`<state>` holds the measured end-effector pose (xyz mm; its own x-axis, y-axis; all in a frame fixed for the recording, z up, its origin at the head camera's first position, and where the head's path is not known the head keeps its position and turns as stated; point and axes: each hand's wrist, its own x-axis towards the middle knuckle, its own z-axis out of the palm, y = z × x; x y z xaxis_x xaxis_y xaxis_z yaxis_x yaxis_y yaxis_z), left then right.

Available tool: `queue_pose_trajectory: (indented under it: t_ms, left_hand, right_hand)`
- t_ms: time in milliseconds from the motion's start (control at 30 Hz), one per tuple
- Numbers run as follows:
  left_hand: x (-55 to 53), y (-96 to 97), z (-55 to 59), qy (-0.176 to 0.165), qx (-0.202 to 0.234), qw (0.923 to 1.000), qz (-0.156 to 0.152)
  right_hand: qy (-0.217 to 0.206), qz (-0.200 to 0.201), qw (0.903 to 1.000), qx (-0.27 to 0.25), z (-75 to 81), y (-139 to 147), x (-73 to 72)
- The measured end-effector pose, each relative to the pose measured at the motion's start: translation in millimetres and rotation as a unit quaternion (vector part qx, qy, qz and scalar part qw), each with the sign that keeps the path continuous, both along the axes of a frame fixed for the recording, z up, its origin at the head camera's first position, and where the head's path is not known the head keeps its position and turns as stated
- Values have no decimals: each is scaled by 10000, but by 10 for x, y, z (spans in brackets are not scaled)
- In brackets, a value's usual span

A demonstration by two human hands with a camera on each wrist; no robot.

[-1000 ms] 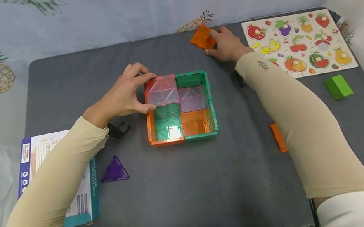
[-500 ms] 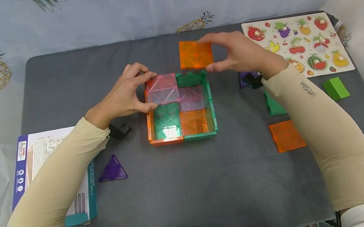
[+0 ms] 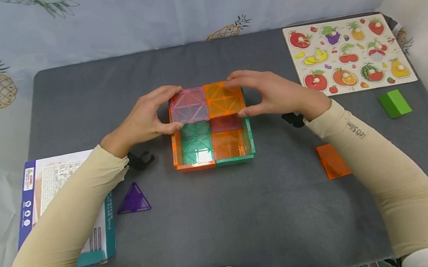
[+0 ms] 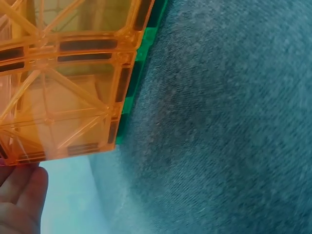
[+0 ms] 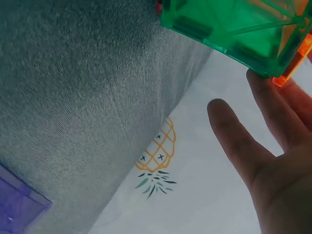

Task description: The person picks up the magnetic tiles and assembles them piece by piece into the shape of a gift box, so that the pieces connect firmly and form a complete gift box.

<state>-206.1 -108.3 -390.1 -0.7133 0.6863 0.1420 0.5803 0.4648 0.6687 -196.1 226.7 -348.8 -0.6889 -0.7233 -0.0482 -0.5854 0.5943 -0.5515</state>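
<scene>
A low square box of translucent magnetic tiles [image 3: 235, 161] stands mid-table, with orange walls on the left and green on the right. A pink square tile [image 3: 189, 109] covers its back left quarter; my left hand [image 3: 145, 120] spans that corner, fingers at the back edge, thumb at the tile's front corner. With thumb and fingers, my right hand [image 3: 274, 92] holds an orange square tile [image 3: 224, 104] over the back right quarter, beside the pink one. Through the open front half, green and orange floor tiles show. The right wrist view has fingertips beside the green wall [image 5: 234, 34].
A purple triangle tile [image 3: 134, 200] lies front left, near a printed cardboard box [image 3: 108, 246]. To the right are a fruit puzzle board [image 3: 356, 54], a green block [image 3: 395, 103] and another orange tile [image 3: 331, 162], partly under the right sleeve. A patterned curtain hangs behind the table.
My right hand has brought the orange tile from the table's back edge toward me, onto the box's back right quarter. The left hand has stayed at the box's back left corner.
</scene>
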Motion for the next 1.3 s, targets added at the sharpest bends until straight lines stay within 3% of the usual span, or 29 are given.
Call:
queue_pose_trajectory:
  t_ms: [333,600,700,800,900,1033,1133,1300]
  left_hand:
    - [2,8,-39,-7,181,9998,-126]
    - [-10,23,-78,2,343,9993,-144]
    - [6,-12,-79,19,297,9995,-45]
    - [70,-96,-44,197,211,9990,329]
    - [201,-207,43,425,62,9947,937]
    - [480,-350,144,492,-442,9857,1550]
    - [736,-436,164,386,-1044,9801,1643]
    - [1134,-532,184,47,-1929,9715,1374]
  right_hand:
    - [-121,-248,9983,-515,-105,48,73]
    - [13,-636,9963,-577,-158,111,156]
    - [239,-942,9931,-657,-135,166,229]
    - [634,-1400,9870,-470,-76,284,330]
    - [973,-1856,9778,-33,-8,475,437]
    - [981,-2289,9664,635,38,762,573]
    - [527,-2420,9610,1231,43,936,707]
    - [-429,-2188,9514,2124,10,1150,1032]
